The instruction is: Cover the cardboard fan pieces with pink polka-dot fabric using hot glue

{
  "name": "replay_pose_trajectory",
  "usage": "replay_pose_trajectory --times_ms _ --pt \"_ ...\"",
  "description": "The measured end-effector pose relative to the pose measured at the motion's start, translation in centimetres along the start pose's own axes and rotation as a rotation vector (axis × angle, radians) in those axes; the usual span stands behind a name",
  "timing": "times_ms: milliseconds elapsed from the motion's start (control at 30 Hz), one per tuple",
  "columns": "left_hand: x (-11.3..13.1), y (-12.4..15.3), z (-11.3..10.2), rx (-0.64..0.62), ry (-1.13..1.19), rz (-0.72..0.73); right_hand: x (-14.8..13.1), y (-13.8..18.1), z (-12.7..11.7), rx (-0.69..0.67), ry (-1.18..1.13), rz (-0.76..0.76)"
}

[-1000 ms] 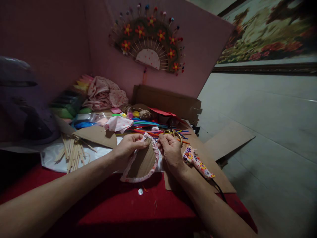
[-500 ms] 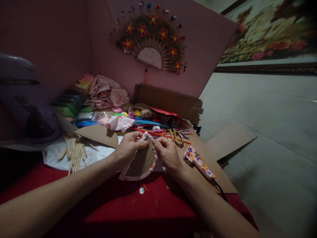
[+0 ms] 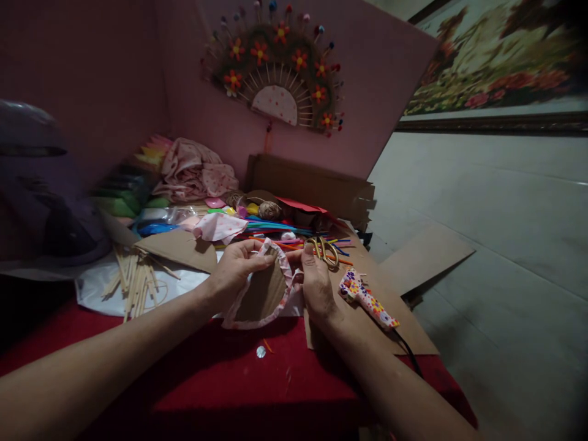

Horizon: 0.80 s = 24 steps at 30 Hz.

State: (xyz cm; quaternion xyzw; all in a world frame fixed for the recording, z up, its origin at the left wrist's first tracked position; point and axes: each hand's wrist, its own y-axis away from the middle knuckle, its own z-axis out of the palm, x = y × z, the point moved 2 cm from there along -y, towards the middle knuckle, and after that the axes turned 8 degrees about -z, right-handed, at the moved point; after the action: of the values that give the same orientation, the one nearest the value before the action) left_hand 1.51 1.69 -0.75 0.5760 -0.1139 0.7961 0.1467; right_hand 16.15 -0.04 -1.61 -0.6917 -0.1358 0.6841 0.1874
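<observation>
My left hand point(image 3: 236, 266) pinches the upper left corner of a half-circle cardboard piece point(image 3: 263, 291). The piece is tilted, its bare brown side toward me. Pale pink spotted fabric point(image 3: 277, 316) is folded over its rim. My right hand point(image 3: 316, 285) is at the curved right edge, thumb raised and apart from the index finger, which points to the rim. A small white bit shows by its lower fingers; whether it is part of the fabric I cannot tell. Gold-handled scissors point(image 3: 327, 252) lie just behind this hand. A flower-patterned glue gun point(image 3: 369, 300) rests to its right.
Wooden sticks point(image 3: 136, 285) lie on white plastic at left, beside another cardboard piece point(image 3: 181, 250). Colourful pipe cleaners point(image 3: 275, 226), twine point(image 3: 269, 211) and crumpled spotted cloth point(image 3: 195, 170) fill the back. A decorated fan point(image 3: 275, 73) hangs above the red tablecloth point(image 3: 220, 386).
My right thumb has lifted off the fabric rim, and the right hand has shifted slightly away from the upper corner. My left hand keeps its pinch on the cardboard piece.
</observation>
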Motion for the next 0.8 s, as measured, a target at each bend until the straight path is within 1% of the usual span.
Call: replay_pose_trajectory --times_ms 133,267,433,600,733,800 --pt "-0.02 -0.01 0.06 0.023 0.018 0.013 0.35 0.05 0.24 -0.04 -0.011 -0.005" --pt "0.03 -0.06 0.13 0.014 0.022 0.033 0.53 0.11 0.31 -0.047 -0.016 -0.021" --pt "0.09 0.09 0.12 0.023 0.012 0.023 0.15 0.11 0.39 -0.08 0.053 -0.088" --pt "0.06 0.3 0.17 0.037 0.025 -0.006 0.46 0.5 0.67 -0.089 0.113 -0.071" --pt "0.08 0.14 0.15 0.001 0.049 -0.011 0.46 0.9 0.89 -0.123 0.165 -0.105" --pt "0.13 0.05 0.1 0.001 0.055 -0.006 0.3 0.88 0.82 -0.132 0.154 -0.119"
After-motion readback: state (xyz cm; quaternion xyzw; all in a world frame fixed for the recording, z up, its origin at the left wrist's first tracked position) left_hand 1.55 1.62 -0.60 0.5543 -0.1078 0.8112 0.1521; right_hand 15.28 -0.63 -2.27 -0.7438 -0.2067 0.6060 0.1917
